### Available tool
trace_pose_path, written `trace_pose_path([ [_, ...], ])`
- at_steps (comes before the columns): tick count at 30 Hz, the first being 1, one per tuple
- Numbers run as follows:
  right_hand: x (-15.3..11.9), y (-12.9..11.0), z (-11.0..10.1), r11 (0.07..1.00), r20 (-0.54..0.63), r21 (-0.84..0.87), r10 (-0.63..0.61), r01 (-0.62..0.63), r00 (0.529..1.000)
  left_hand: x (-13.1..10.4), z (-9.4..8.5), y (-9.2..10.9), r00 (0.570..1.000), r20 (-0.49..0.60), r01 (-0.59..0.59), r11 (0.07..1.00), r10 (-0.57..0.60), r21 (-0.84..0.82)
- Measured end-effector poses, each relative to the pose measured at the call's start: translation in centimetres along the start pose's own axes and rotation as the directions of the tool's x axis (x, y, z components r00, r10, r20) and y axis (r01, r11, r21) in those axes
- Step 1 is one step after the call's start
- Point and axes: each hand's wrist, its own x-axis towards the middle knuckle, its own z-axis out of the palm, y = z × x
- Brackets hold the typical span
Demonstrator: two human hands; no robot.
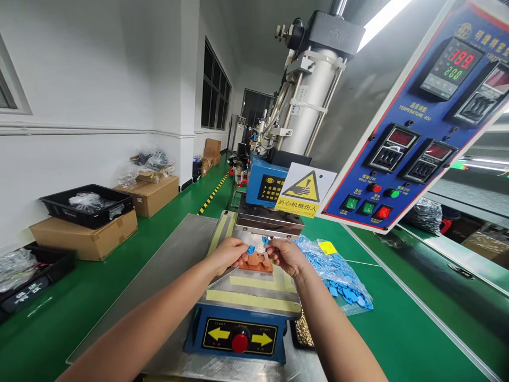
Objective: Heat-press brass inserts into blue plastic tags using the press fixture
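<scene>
Under the press head (270, 218), an orange fixture (256, 262) sits on the taped metal plate (254, 300). My left hand (231, 254) is closed on a small blue piece (251, 249) just above the fixture's left side. My right hand (287, 255) pinches another small blue piece (265, 241) over the right side of the fixture. The two pieces are apart from each other. Fingers partly cover both of them.
The press head hangs close above both hands. At the right lie a plastic bag of blue parts (342, 276) and a black tray of brass-coloured pieces (303, 329). A red button (239, 339) is on the base's front; the control panel (413, 122) leans at upper right.
</scene>
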Motion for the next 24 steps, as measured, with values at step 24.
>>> trace_pose_path([
  [24, -34.2, 12.1, -28.3, 0.693, -0.785, -0.550, -0.238, -0.467, 0.572, -9.4, 34.8, -1.8, 0.550, 0.813, -0.673, 0.678, 0.192, 0.295],
])
